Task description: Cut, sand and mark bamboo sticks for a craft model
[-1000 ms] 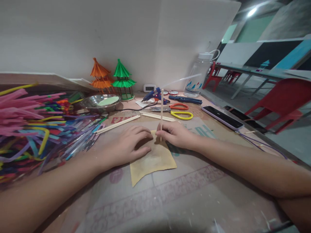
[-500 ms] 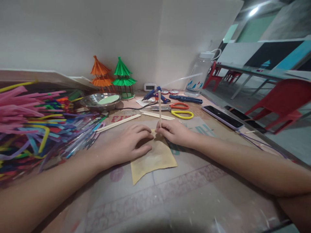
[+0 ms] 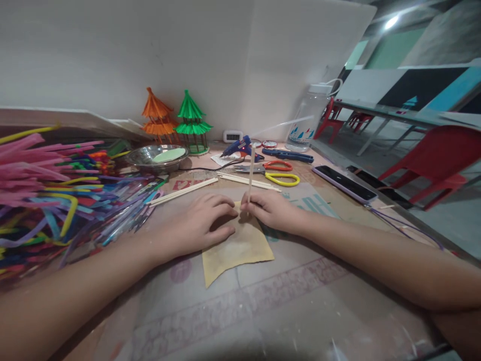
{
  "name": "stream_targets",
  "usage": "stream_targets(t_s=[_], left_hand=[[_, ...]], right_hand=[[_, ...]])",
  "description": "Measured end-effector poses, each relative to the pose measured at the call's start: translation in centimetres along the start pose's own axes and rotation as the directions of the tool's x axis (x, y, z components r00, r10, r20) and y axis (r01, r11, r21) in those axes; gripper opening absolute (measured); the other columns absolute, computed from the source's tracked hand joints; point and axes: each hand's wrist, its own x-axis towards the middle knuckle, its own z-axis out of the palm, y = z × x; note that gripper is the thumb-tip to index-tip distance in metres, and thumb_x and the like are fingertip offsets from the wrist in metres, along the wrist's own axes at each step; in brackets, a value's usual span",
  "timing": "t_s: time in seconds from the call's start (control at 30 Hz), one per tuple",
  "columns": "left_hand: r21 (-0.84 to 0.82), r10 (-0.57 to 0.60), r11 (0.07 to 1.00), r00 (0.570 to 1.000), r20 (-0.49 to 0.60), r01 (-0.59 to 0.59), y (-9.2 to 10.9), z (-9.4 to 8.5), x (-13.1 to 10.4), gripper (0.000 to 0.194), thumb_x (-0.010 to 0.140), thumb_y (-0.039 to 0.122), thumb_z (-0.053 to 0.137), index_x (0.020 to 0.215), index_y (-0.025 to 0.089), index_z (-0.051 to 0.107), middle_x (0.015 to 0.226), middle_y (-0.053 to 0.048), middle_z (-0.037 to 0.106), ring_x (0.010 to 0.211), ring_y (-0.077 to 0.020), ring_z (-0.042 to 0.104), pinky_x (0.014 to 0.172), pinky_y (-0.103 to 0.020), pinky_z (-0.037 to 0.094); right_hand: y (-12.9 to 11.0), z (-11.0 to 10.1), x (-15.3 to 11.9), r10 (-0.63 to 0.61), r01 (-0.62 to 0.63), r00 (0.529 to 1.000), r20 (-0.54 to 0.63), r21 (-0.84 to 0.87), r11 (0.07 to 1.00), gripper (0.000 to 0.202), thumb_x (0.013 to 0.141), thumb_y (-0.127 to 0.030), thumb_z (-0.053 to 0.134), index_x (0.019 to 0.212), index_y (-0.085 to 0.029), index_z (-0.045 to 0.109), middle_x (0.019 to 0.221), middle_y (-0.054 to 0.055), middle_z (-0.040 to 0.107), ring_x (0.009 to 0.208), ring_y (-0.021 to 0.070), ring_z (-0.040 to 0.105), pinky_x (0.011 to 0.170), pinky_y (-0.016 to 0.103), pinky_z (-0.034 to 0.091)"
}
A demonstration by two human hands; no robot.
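A yellow sheet (image 3: 240, 245) with one curved edge lies flat on the plastic-covered table. My left hand (image 3: 206, 220) rests on its upper left part, fingers apart and holding nothing. Between the fingertips of my right hand (image 3: 268, 208) a thin pale stick (image 3: 252, 170) stands nearly upright, its lower end over the sheet's top edge. Whether the stick's tip touches the sheet is hidden by the fingers. More pale sticks (image 3: 184, 191) lie beyond both hands.
Colourful pipe cleaners (image 3: 41, 200) heap at the left beside a metal bowl (image 3: 143, 159). Behind are orange (image 3: 158, 118) and green (image 3: 192, 123) pagoda models, a glue gun (image 3: 238, 146), scissors (image 3: 281, 179) and a bottle (image 3: 306, 120). A phone (image 3: 343, 184) lies right.
The upright stick in my right hand has shifted slightly to the right and its top sits a little lower. My left hand has stayed in place.
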Motion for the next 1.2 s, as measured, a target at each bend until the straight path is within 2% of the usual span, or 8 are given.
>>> stream_targets(t_s=[0.2, 0.33, 0.5, 0.63, 0.77, 0.93, 1.07, 1.2], left_hand=[[-0.003, 0.004, 1.000, 1.000, 0.006, -0.004, 0.04, -0.04, 0.08, 0.028, 0.096, 0.040, 0.053, 0.113, 0.023, 0.066, 0.121, -0.008, 0.063, 0.118, -0.0263, 0.055, 0.101, -0.043, 0.045], [0.002, -0.011, 1.000, 1.000, 0.004, 0.011, 0.03, -0.04, 0.07, 0.028, 0.095, 0.038, 0.055, 0.115, 0.023, 0.066, 0.122, -0.008, 0.063, 0.118, -0.0260, 0.055, 0.103, -0.043, 0.044], [-0.016, 0.006, 1.000, 1.000, -0.008, -0.006, -0.06, -0.01, 0.04, 0.027, 0.096, 0.040, 0.053, 0.112, 0.023, 0.067, 0.121, -0.007, 0.063, 0.116, -0.0256, 0.056, 0.101, -0.042, 0.046], [-0.015, -0.002, 1.000, 1.000, -0.015, 0.002, -0.04, 0.00, 0.05, 0.027, 0.095, 0.039, 0.055, 0.115, 0.024, 0.067, 0.121, -0.007, 0.064, 0.116, -0.0261, 0.056, 0.101, -0.042, 0.045], [-0.021, 0.012, 1.000, 1.000, -0.014, -0.012, -0.06, 0.04, 0.04, 0.026, 0.096, 0.039, 0.053, 0.112, 0.023, 0.067, 0.120, -0.007, 0.064, 0.116, -0.0256, 0.056, 0.100, -0.042, 0.046], [0.003, 0.002, 1.000, 1.000, 0.002, -0.002, -0.03, 0.04, 0.05, 0.029, 0.096, 0.040, 0.054, 0.117, 0.023, 0.065, 0.123, -0.008, 0.062, 0.118, -0.0258, 0.054, 0.103, -0.043, 0.045], [0.000, 0.008, 1.000, 1.000, -0.001, -0.008, 0.07, -0.02, 0.07, 0.026, 0.097, 0.039, 0.053, 0.111, 0.022, 0.066, 0.120, -0.008, 0.063, 0.116, -0.0253, 0.055, 0.100, -0.042, 0.046], [0.011, 0.000, 1.000, 1.000, 0.003, 0.000, 0.00, 0.02, 0.06, 0.027, 0.096, 0.038, 0.055, 0.115, 0.023, 0.066, 0.123, -0.008, 0.062, 0.118, -0.0253, 0.055, 0.102, -0.043, 0.045]], right_hand=[[0.28, 0.07, 0.14, -0.016, 0.016, 0.999, 0.044, 0.008, 1.000, 0.023, 0.098, -0.029, 0.046, 0.084, -0.020, 0.062, 0.079, 0.003, 0.070, 0.074, 0.0166, 0.063, 0.071, 0.026, 0.043], [0.32, 0.12, 0.22, -0.006, 0.005, 1.000, -0.027, -0.050, 0.999, 0.020, 0.096, -0.027, 0.048, 0.083, -0.020, 0.061, 0.079, 0.003, 0.069, 0.074, 0.0169, 0.062, 0.070, 0.027, 0.042], [0.04, 0.15, 0.14, -0.042, 0.041, 0.998, 0.056, 0.019, 0.999, 0.021, 0.098, -0.026, 0.047, 0.086, -0.020, 0.063, 0.084, 0.004, 0.072, 0.079, 0.0179, 0.065, 0.076, 0.028, 0.044], [0.03, 0.12, 0.18, -0.007, 0.007, 1.000, -0.002, -0.057, 0.998, 0.021, 0.097, -0.027, 0.049, 0.083, -0.020, 0.062, 0.080, 0.004, 0.071, 0.075, 0.0184, 0.063, 0.072, 0.028, 0.043], [0.07, 0.19, 0.17, -0.054, 0.054, 0.997, 0.052, 0.002, 0.999, 0.021, 0.097, -0.025, 0.046, 0.085, -0.020, 0.063, 0.083, 0.004, 0.072, 0.079, 0.0182, 0.065, 0.075, 0.028, 0.044], [0.28, 0.23, 0.13, -0.038, 0.037, 0.999, -0.017, -0.070, 0.997, 0.020, 0.097, -0.026, 0.048, 0.084, -0.020, 0.062, 0.082, 0.005, 0.071, 0.077, 0.0191, 0.064, 0.073, 0.029, 0.043], [0.18, 0.25, 0.10, -0.079, 0.078, 0.995, 0.054, 0.011, 0.997, 0.021, 0.097, -0.024, 0.045, 0.086, -0.019, 0.062, 0.083, 0.004, 0.072, 0.078, 0.0177, 0.065, 0.075, 0.028, 0.044], [0.18, 0.04, 0.31, -0.007, 0.007, 1.000, -0.010, -0.055, 0.998, 0.018, 0.096, -0.025, 0.048, 0.085, -0.019, 0.061, 0.079, 0.003, 0.070, 0.073, 0.0168, 0.062, 0.070, 0.026, 0.041]])
